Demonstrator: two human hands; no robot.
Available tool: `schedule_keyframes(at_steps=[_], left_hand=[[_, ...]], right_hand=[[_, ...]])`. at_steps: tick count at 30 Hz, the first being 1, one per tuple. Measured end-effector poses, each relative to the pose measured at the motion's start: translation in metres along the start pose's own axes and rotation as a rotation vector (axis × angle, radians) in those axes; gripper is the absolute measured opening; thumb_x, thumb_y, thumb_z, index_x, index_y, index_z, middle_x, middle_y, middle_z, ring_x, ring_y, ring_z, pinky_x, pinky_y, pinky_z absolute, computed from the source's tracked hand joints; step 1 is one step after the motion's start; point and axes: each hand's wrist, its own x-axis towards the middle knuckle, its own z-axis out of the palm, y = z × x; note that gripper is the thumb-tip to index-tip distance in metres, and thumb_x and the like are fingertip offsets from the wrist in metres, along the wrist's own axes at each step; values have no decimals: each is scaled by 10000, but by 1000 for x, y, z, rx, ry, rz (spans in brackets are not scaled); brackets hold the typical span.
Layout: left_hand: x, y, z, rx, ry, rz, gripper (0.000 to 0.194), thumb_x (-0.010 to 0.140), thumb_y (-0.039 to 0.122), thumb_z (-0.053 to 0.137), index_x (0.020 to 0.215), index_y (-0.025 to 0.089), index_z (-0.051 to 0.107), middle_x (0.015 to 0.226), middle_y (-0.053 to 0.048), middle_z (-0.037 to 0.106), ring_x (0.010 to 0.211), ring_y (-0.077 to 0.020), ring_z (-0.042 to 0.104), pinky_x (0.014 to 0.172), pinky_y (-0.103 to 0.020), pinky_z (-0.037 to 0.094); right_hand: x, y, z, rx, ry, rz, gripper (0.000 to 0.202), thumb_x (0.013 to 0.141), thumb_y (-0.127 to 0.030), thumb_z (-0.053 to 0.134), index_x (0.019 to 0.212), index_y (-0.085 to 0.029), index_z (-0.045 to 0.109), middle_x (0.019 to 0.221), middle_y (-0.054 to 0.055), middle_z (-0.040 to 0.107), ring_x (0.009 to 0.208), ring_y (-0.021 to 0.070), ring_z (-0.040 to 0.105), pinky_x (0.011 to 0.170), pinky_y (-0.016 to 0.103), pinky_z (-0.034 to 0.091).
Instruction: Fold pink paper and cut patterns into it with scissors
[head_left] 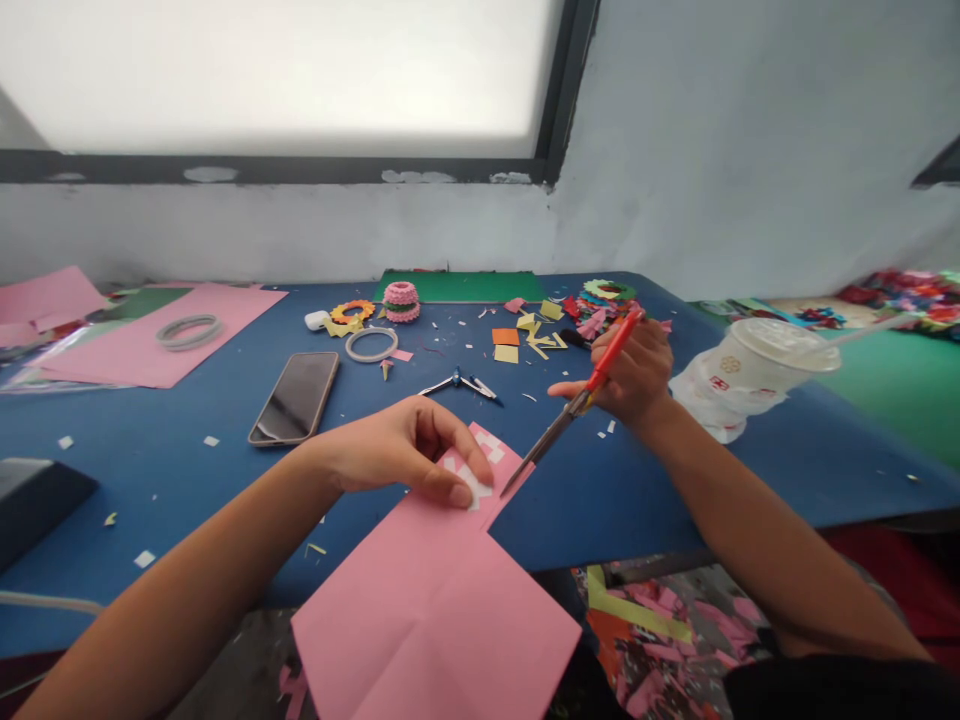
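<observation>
My left hand (420, 455) pinches the upper part of a folded pink paper (435, 620) between thumb and fingers, close to some small white pieces (480, 490) on it. The paper's lower part hangs over the table's front edge. In my right hand (634, 365) is a pair of scissors (559, 425) with red handles. Their blades point down and left and lie at the paper's right edge, where a narrow strip stands partly cut. Whether the blades are closed I cannot tell.
On the blue table (375, 400) lie a phone (296, 397), a compass (459, 380), tape rolls (372, 345), pink sheets (202, 350) and paper scraps. A lidded cup with straw (750, 375) stands by my right forearm. Scraps (667, 640) litter the floor.
</observation>
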Motion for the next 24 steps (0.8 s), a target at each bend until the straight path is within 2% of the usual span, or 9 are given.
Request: schedule_keyframes(at_steps=[6,13,18,22,24], left_hand=[[0,2,1,-5,-5,4,169,616,197,742,783,190,717,492,51,479,447,-33,430,436,-130,387],[0,2,1,-49,6,-12,166,606,172,746,769,175,715,520,37,544,479,-42,499,448,-120,415],[1,4,3,-71,-7,-9,143,608,163,743,746,182,712,543,35,585,484,-37,520,450,-109,419],[0,4,2,-66,5,-19,156,607,174,744,759,180,711,537,35,577,486,-43,522,455,-122,426],[0,3,2,-58,11,-23,162,610,181,743,768,179,712,521,38,557,481,-45,513,454,-128,425]], right_hand=[[-3,2,2,-102,-63,13,499,698,-667,508,507,-213,428,531,1,500,586,170,494,668,334,382],[4,0,-2,-92,47,-51,480,695,-631,547,510,-205,426,550,-8,516,552,144,482,648,305,392],[3,0,-1,-53,-12,-10,471,700,-640,523,533,-210,431,571,-5,506,591,154,472,651,314,368],[0,0,0,-18,21,-37,434,715,-599,539,543,-212,441,591,-1,502,614,157,463,646,310,363],[-1,0,1,-29,-1,-24,448,696,-614,547,533,-213,436,585,1,500,607,161,460,643,313,361]])
